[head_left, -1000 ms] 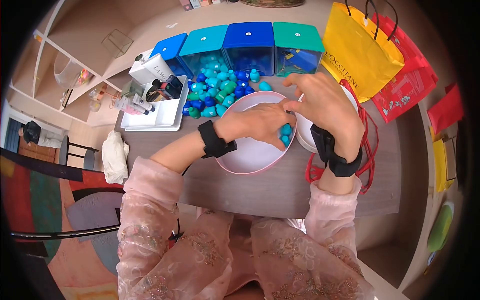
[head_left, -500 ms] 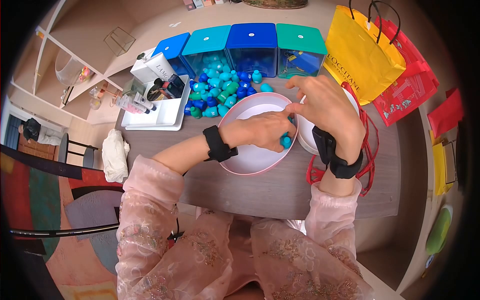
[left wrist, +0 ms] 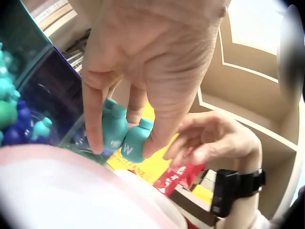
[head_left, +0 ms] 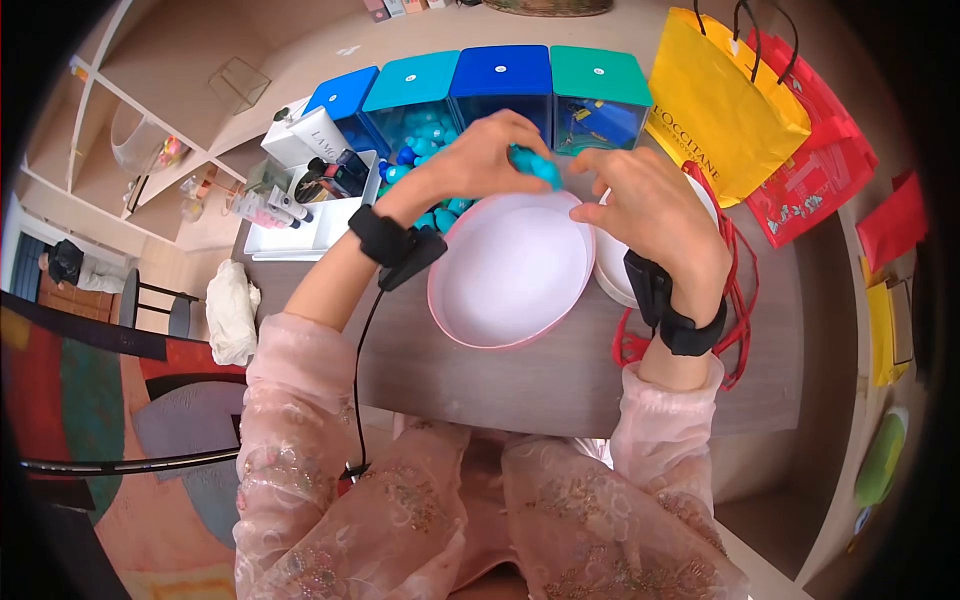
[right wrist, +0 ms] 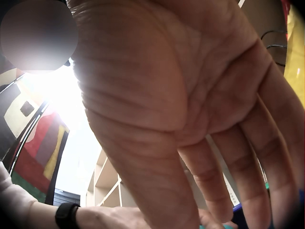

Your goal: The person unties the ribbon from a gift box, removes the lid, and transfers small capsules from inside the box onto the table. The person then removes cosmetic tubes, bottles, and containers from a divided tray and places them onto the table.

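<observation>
My left hand (head_left: 488, 160) is raised over the far rim of the pink-rimmed white bowl (head_left: 510, 275). Between its thumb and fingers it pinches small teal bottles (left wrist: 114, 131), one marked with a W in the left wrist view. The bowl's inside shows bare white. My right hand (head_left: 655, 205) hovers over a second white bowl (head_left: 614, 275) with loosely bent fingers and nothing in its grasp. Behind my left hand lies a pile of small blue, teal and green bottles (head_left: 395, 173), partly covered by that hand.
Clear boxes with blue (head_left: 342, 92), teal (head_left: 412, 80), dark blue (head_left: 500, 70) and green (head_left: 600, 72) lids line the back. A white tray (head_left: 325, 235) of cosmetics stands left. Yellow (head_left: 725, 120) and red (head_left: 815, 185) paper bags and a red cord (head_left: 738, 300) are right.
My left hand has gripped the teal bottles inside the pink-rimmed bowl and lifted them out, away from me toward the pile. My right hand has stayed almost still.
</observation>
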Demonstrator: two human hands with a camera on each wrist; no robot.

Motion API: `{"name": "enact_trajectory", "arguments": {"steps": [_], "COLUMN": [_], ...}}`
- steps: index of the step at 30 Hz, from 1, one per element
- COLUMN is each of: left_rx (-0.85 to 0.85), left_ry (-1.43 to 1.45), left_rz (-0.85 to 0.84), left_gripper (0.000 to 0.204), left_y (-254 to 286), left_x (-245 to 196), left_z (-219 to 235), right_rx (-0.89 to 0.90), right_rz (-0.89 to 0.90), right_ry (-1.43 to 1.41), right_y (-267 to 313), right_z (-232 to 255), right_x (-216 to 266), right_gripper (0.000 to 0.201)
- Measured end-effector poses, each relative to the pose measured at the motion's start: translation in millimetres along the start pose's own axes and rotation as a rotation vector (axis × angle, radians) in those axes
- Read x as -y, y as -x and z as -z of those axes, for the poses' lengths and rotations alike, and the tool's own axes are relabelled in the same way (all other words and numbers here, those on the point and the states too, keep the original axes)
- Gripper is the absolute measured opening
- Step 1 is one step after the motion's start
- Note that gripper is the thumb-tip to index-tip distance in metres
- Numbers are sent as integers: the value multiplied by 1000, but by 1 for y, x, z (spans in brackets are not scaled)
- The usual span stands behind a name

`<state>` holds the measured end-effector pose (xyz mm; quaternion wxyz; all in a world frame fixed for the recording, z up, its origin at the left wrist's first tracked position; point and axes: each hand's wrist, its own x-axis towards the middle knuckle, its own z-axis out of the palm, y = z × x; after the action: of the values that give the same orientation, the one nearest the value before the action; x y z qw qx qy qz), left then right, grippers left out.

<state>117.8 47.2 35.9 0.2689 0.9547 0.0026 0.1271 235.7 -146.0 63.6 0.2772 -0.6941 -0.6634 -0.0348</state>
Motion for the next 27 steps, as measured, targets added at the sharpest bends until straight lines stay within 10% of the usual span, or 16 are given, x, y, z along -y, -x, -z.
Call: {"name": "enact_trajectory", "arguments": {"steps": [14, 27], "left_rx": [-133, 116], "left_ry": [-433, 11], "left_rz": [194, 477], "left_gripper": [31, 27], "left_y": [13, 117], "left_x": [42, -12], "left_z": [-4, 3], "right_rx": [29, 107], "right_rz": [-38, -129], "right_ry": [39, 36], "right_y": [-1, -4], "right_z": [2, 10], "right_x": [0, 8], "right_gripper": [36, 38]}}
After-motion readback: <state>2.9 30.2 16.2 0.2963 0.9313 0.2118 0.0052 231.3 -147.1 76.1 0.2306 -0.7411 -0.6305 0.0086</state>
